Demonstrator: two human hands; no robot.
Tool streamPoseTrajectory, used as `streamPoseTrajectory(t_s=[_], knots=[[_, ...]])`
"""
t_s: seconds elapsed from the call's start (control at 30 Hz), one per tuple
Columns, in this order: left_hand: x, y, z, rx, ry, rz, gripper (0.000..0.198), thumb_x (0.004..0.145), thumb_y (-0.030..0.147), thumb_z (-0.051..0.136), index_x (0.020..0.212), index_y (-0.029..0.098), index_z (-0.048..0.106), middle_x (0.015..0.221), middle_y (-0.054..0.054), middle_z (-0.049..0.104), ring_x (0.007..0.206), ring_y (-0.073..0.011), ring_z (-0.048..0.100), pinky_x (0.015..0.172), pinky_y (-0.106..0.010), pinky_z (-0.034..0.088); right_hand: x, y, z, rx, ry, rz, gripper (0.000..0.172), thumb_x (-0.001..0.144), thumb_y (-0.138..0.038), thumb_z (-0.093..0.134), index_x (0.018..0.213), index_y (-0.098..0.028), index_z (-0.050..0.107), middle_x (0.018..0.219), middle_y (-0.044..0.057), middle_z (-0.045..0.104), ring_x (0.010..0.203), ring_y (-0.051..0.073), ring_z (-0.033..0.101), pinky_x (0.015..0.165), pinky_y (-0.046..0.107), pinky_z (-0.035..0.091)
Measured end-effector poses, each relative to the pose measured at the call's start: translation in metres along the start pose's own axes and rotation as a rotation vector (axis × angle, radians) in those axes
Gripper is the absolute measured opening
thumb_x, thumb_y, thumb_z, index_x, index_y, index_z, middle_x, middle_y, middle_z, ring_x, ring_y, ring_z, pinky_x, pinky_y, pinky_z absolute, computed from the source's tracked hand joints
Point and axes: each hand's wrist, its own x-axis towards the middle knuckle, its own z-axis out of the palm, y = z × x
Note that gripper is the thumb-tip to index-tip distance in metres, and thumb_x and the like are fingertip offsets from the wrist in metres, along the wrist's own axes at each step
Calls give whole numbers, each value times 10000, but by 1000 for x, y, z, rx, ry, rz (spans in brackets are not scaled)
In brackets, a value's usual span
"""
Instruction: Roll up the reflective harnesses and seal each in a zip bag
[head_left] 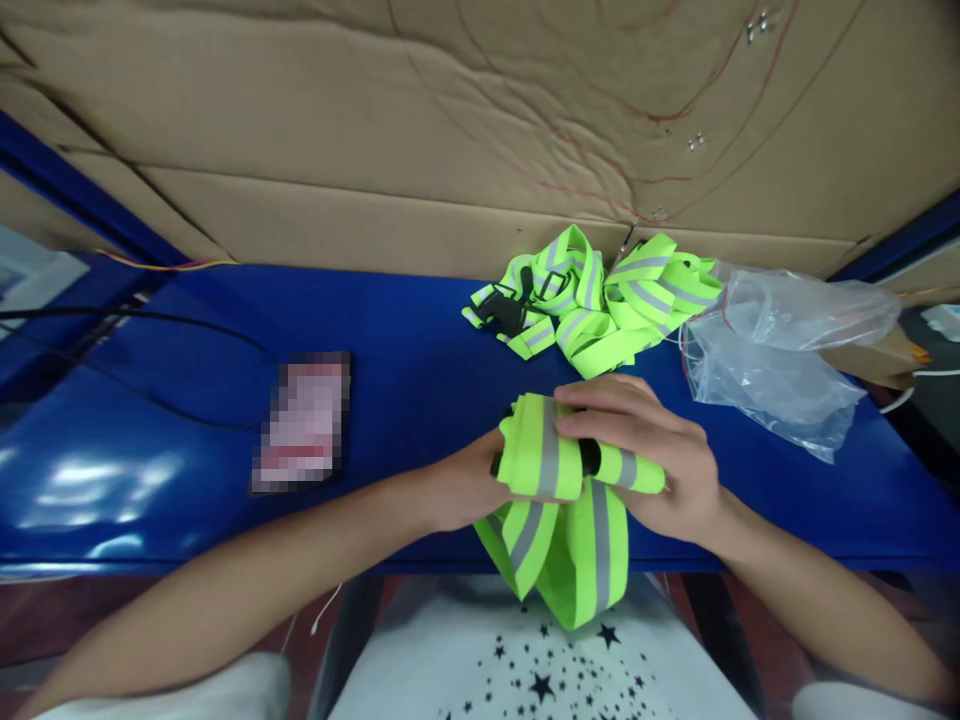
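Holding folded neon-green, grey-striped fabric strap [551, 460] in left hand [472, 485] and right hand [671, 460]; could totally unravel if pinched loosely.

I look down from my station onto a glossy blue bench [405, 340], pale glare [120, 545] pooling toward its near left corner. Along the far edge I see a wall of brown cardboard [337, 120], creased and seamed, filling the upper part of my view. Thin red lines [679, 118] curve across it above the right half of that edge, near small shiny metal fittings [757, 27]. Blue bars [90, 195] slant at the far left and far right corners. Below the near edge I make out reddish floor [75, 610], softly blurred.
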Motion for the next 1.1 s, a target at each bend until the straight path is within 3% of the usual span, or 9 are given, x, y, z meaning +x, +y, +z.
streamPoseTrajectory(t_s=[0.17, 0.23, 0.43, 0.53, 0.6, 0.7, 0.8, 0.9, 1.1], knots=[[-8, 16, -7, 128, -456, -52, 480, 702, 423, 891, 1082, 163, 754, 1021, -41, 754, 961, -219, 697, 880, -315, 569, 0, 1, -6, -26, -20, -102, 249, 1028, -264, 538, 1192, -171, 701, 1234, 145, 695, 1207, 268, 649, 977, 427, 545], [-9, 15, -8, 5, -505, -39, 648, 659, 560, 891, 1156, 174, 734, 1066, -53, 759, 999, -246, 708, 906, -343, 570, 0, 4, -9, -94, -37, -150, 252, 1030, -288, 537, 1173, -173, 709, 1250, 142, 684, 1211, 278, 633, 999, 447, 516], [-4, 3, -5, -153, -210, -34, 421, 714, 305, 903, 1071, 166, 728, 944, -39, 777, 848, -178, 727, 806, -292, 590, 0, 6, -20, -187, -239, -54, 367, 888, -172, 631, 1250, -234, 649, 1511, 118, 472, 1417, 325, 440, 1169, 526, 361], [-2, 6, -4, -173, -243, -29, 453, 725, 233, 881, 1139, 153, 716, 919, -44, 779, 784, -173, 734, 787, -293, 594, 0, 0, -26, 25, -351, 114, 585, 816, -162, 649, 1385, -219, 523, 1614, 128, 324, 1527, 338, 289, 1230, 516, 324], [-2, 9, -4, -170, -290, -1, 540, 736, 174, 858, 1246, 164, 678, 955, -51, 782, 800, -180, 743, 789, -293, 591, 0, -3, -27, 214, -261, 223, 647, 844, -217, 669, 1453, -240, 453, 1638, 108, 289, 1552, 324, 247, 1252, 493, 313], [-1, 11, -7, -128, -254, 43, 778, 719, 66, 836, 1422, 246, 557, 1191, -65, 745, 984, -205, 739, 857, -305, 581, 0, -3, -25, 368, -53, 386, 640, 913, -287, 696, 1495, -310, 430, 1610, 64, 377, 1524, 283, 334, 1250, 462, 337], [1, 8, -10, -56, -172, 46, 882, 686, 43, 852, 1463, 266, 501, 1233, -68, 719, 1046, -225, 716, 882, -326, 574, 0, 4, -17, 440, -139, 523, 612, 934, -332, 717, 1493, -320, 469, 1510, 64, 544, 1399, 256, 527, 1167, 433, 462], [3, 3, -9, -74, -108, 17, 793, 661, 42, 857, 1369, 228, 553, 1093, -42, 733, 953, -209, 715, 845, -331, 575, -1, 11, -8, 421, -262, 501, 594, 863, -380, 797, 1409, -260, 596, 1460, 85, 604, 1401, 283, 532, 1170, 466, 463], [5, 0, -4, -173, -18, 17, 841, 638, 18, 835, 1354, 323, 517, 1142, 1, 689, 994, -186, 686, 842, -286, 533, 1, 8, -5, 330, -223, 364, 426, 870, -290, 794, 1285, -244, 709, 1435, 78, 632, 1402, 264, 539, 1178, 440, 462]])
